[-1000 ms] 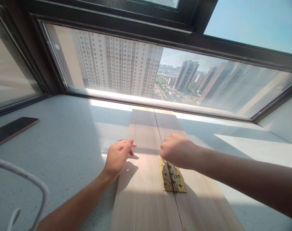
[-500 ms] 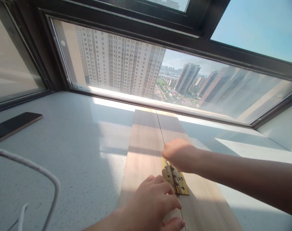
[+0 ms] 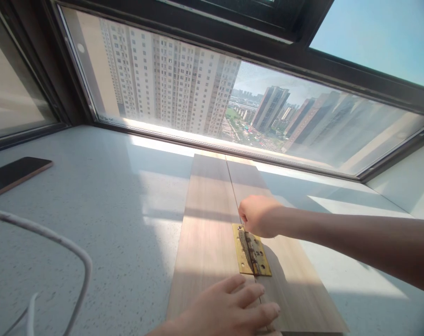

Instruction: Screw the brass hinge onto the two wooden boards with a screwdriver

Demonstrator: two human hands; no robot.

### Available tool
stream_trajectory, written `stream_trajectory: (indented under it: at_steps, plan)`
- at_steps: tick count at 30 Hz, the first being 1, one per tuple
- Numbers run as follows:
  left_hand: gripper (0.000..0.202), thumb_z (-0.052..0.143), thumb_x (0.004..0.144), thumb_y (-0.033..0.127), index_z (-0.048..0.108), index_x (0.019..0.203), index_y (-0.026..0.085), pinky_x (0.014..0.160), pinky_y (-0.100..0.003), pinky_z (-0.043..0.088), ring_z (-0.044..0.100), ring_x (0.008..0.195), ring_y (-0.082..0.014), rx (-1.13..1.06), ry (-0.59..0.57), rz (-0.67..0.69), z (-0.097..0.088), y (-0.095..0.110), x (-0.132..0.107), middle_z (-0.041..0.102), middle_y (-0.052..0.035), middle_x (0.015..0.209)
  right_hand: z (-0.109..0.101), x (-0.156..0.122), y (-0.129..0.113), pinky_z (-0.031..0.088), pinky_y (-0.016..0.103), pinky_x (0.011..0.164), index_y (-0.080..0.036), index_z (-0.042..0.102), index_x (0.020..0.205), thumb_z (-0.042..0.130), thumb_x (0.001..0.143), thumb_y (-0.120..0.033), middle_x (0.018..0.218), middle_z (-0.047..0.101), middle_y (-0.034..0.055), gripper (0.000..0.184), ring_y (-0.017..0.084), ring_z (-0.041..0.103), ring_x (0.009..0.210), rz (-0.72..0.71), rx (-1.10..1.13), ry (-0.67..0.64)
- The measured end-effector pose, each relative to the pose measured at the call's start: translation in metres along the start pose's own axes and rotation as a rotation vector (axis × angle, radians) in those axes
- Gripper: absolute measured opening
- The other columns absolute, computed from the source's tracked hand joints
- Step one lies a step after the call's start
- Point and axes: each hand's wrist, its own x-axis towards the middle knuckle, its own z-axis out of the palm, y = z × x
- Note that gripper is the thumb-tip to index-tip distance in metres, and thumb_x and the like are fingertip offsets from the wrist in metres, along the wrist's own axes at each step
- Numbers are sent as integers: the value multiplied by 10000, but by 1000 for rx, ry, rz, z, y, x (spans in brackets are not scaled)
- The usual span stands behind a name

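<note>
Two pale wooden boards (image 3: 206, 200) lie side by side with a narrow seam between them. Across that seam rests a brass-coloured hinge (image 3: 251, 254) with several screw holes and dark marks along its knuckle. My right hand (image 3: 262, 215) is closed at the hinge's far end, fingers curled downward. A small shiny metal piece shows by its fingertips at the upper left hole; what the fingers hold is mostly hidden. My left hand (image 3: 232, 303) lies with fingers spread on the boards just below the hinge, apart from it and holding nothing.
The boards lie on a white speckled sill (image 3: 114, 224) under a dark-framed window (image 3: 212, 145). A phone (image 3: 19, 173) lies at the far left, with a white cable (image 3: 75, 254) looping in front of it. Tall buildings stand outside the glass.
My left hand has drawn back from the hinge toward me, and more of the hinge now shows. My right hand stays at its far end. The view has shifted slightly.
</note>
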Motion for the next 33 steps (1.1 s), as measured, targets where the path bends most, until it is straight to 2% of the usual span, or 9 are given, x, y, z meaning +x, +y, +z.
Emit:
stream_trajectory:
  at_steps: [4,7,10,13,19,22,25,28,33]
  plan:
    - [164,496,939,257,612,825,236,819,-263,446,621,879,-136,-218,67,-85,0,-1,-2,710,29,873,4,-5,2,383,246,460,-155,692,894,570,748,-183,850,685,99,192,187,638,686,64,43,3]
    - [317,451,946,358,629,735,203,749,-277,479,645,749,-147,-495,187,-310,-17,-5,1,705,-11,703,2,-11,1,389,285,510,-160,692,889,585,729,-154,872,682,114,192,230,639,744,10,2,35]
    - [408,309,991,385,663,1039,188,799,-301,521,673,867,-170,-859,326,-787,-38,-12,8,728,-69,928,0,-16,2,386,304,570,-165,682,922,580,744,-116,909,678,111,211,239,635,788,-126,-51,89]
    - [469,237,1000,411,610,1166,181,778,-318,553,679,915,-187,-969,367,-1004,-52,-18,9,701,-89,1066,2,-17,5,362,290,554,-158,669,922,581,761,-100,909,676,102,192,226,633,757,-276,-154,160]
    - [371,601,828,264,575,1193,200,818,-344,545,663,911,-223,-381,236,-510,-67,-13,-26,701,-92,1033,6,-16,6,333,273,503,-145,676,832,562,772,-76,857,686,96,147,209,629,712,-302,-231,181]
    - [210,568,836,116,621,994,244,684,-226,549,673,777,-151,-309,275,-612,-77,-10,-44,703,-21,851,9,-15,8,333,274,502,-149,680,809,569,767,-87,843,686,91,134,205,624,705,-287,-225,201]
    - [170,667,814,242,616,969,287,645,-214,550,679,699,-147,-218,317,-791,-85,-10,-54,697,26,766,14,-15,11,333,280,499,-162,687,815,569,762,-98,853,685,84,144,209,620,713,-285,-226,223]
    - [336,694,787,366,590,1103,320,761,-269,560,689,857,-189,-153,278,-848,-85,-12,-57,713,8,942,17,-14,12,329,280,498,-168,689,811,572,754,-99,849,680,75,148,207,617,710,-284,-227,254]
    - [381,667,808,321,575,1178,324,871,-283,533,634,1039,-198,-120,156,-767,-77,-13,-59,661,-18,1139,18,-12,12,336,285,517,-158,693,818,574,769,-113,840,667,78,136,190,603,709,-290,-234,255]
